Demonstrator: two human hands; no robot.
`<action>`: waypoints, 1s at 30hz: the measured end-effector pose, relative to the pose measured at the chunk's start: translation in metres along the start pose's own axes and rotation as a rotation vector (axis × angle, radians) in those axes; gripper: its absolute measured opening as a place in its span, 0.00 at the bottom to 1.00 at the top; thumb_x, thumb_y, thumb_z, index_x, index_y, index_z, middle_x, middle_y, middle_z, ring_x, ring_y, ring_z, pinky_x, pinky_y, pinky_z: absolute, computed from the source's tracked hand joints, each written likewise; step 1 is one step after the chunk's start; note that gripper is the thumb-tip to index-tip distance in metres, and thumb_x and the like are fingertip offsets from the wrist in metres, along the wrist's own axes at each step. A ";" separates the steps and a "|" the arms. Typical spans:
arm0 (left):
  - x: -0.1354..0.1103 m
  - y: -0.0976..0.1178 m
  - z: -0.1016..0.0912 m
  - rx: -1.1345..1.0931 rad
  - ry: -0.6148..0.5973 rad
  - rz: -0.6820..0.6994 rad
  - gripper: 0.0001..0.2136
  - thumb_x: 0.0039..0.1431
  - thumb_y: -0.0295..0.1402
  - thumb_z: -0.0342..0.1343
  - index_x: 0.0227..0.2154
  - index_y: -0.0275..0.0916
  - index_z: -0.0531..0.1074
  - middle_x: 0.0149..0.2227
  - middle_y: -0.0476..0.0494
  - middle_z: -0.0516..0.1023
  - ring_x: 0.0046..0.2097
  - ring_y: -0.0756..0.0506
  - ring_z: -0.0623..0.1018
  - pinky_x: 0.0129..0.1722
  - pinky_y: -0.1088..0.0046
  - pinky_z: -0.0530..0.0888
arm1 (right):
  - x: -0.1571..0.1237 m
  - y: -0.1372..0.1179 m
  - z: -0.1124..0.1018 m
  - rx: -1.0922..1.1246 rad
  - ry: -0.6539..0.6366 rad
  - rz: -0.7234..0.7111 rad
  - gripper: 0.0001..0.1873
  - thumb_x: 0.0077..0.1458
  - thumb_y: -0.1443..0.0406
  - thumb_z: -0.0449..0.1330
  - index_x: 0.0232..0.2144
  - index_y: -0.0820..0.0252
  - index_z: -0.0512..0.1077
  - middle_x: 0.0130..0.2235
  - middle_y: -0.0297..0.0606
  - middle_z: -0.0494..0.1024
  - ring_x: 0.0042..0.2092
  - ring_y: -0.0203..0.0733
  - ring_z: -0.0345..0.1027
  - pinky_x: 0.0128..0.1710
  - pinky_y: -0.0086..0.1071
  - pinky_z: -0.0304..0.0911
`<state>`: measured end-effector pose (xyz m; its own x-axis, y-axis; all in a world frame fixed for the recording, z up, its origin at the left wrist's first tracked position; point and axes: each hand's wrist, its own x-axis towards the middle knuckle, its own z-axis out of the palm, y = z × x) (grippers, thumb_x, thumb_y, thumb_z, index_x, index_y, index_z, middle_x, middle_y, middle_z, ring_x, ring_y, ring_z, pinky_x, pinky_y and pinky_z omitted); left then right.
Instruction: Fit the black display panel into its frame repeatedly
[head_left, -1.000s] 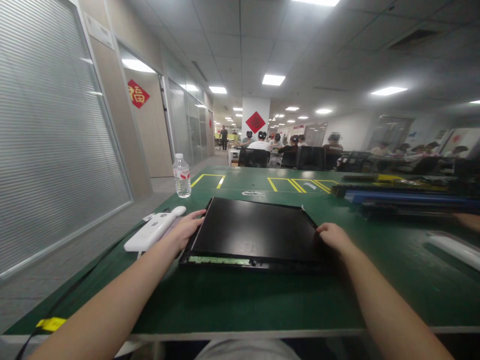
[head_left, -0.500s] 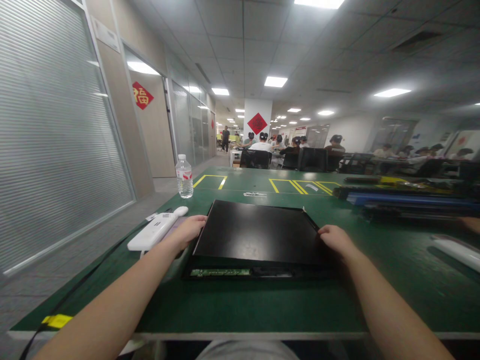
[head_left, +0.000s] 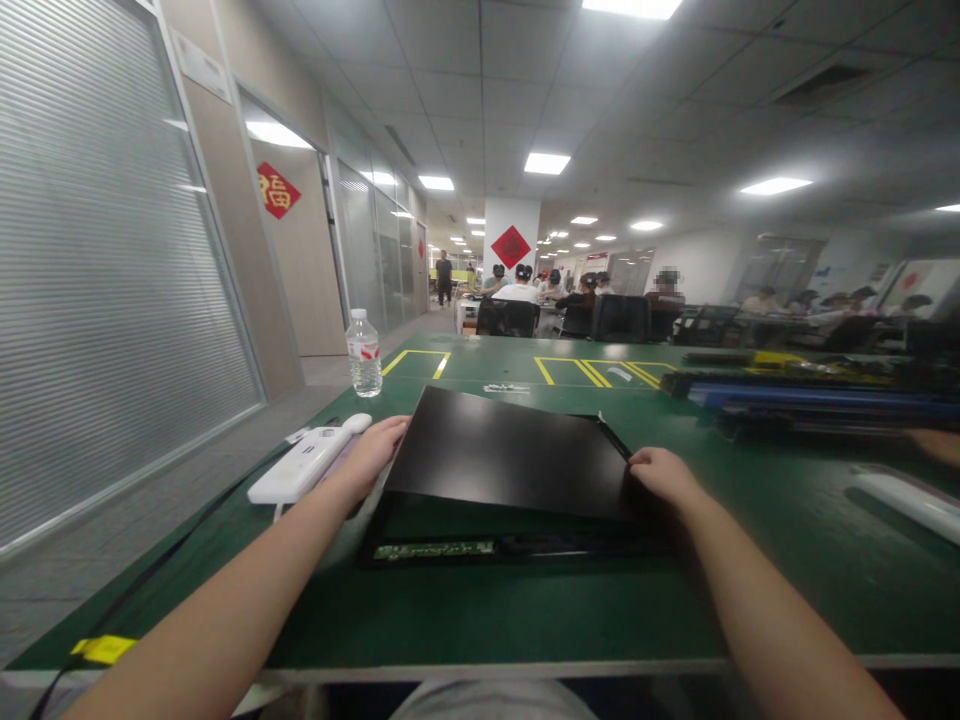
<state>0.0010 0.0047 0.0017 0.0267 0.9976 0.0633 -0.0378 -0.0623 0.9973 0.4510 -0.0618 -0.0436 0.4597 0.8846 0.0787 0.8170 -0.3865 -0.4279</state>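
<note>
A flat black screen panel (head_left: 510,455) lies tilted between my hands, its left side raised. My left hand (head_left: 379,447) grips its left edge, with the fingertips hidden behind it. At the right edge, my right hand (head_left: 661,474) pinches the panel between thumb and bent fingers. Beneath it, a thin black frame (head_left: 592,546) rests on the table, and green tabletop shows through the gap. A narrow green circuit board (head_left: 435,550) runs along the near side of this frame.
On the green table (head_left: 480,620), a white handset device (head_left: 296,468) and a water bottle (head_left: 365,355) stand left. Blurred blue and black parts (head_left: 780,395) lie right, near a white bar (head_left: 911,503) and another person's hand (head_left: 934,440). Several people sit farther back.
The panel's left side has risen with my left hand, and its near edge has lifted away from the frame. The gap over the frame is wider. The view has shifted slightly.
</note>
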 end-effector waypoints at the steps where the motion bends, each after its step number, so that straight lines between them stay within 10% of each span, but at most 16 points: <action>1: -0.003 0.003 0.002 -0.029 -0.024 0.013 0.11 0.48 0.37 0.67 0.34 0.38 0.81 0.36 0.41 0.86 0.42 0.37 0.83 0.37 0.69 0.77 | 0.000 -0.001 -0.001 -0.001 -0.004 0.003 0.14 0.51 0.70 0.58 0.36 0.59 0.82 0.40 0.42 0.84 0.44 0.47 0.77 0.41 0.32 0.65; 11: -0.020 0.016 0.008 -0.207 -0.202 0.021 0.26 0.40 0.32 0.69 0.47 0.35 0.77 0.41 0.38 0.85 0.44 0.36 0.83 0.39 0.67 0.79 | 0.010 0.009 0.002 0.115 0.086 0.039 0.21 0.58 0.60 0.59 0.52 0.61 0.78 0.47 0.46 0.83 0.49 0.49 0.77 0.45 0.33 0.68; 17: -0.019 0.014 0.009 -0.280 -0.203 0.124 0.32 0.39 0.34 0.71 0.52 0.36 0.76 0.48 0.38 0.84 0.51 0.34 0.81 0.50 0.62 0.78 | 0.013 0.011 0.004 0.392 0.025 0.063 0.20 0.60 0.54 0.57 0.40 0.61 0.82 0.45 0.48 0.84 0.49 0.52 0.77 0.47 0.36 0.70; 24: -0.007 0.016 -0.004 -0.295 -0.103 0.117 0.30 0.38 0.34 0.70 0.50 0.36 0.79 0.40 0.43 0.86 0.45 0.34 0.84 0.43 0.65 0.79 | 0.004 0.004 -0.018 1.082 0.025 -0.103 0.24 0.56 0.52 0.59 0.49 0.57 0.79 0.43 0.42 0.84 0.49 0.54 0.78 0.49 0.42 0.72; 30: -0.007 0.013 -0.002 -0.255 -0.122 0.092 0.24 0.45 0.38 0.67 0.47 0.36 0.81 0.39 0.42 0.86 0.43 0.36 0.84 0.38 0.67 0.78 | -0.001 0.007 -0.026 1.215 0.137 -0.094 0.22 0.53 0.49 0.57 0.36 0.58 0.81 0.36 0.46 0.83 0.50 0.59 0.76 0.51 0.45 0.72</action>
<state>-0.0019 -0.0028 0.0138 0.1308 0.9764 0.1720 -0.2948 -0.1273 0.9470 0.4648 -0.0722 -0.0231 0.5089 0.8329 0.2174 0.0274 0.2368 -0.9712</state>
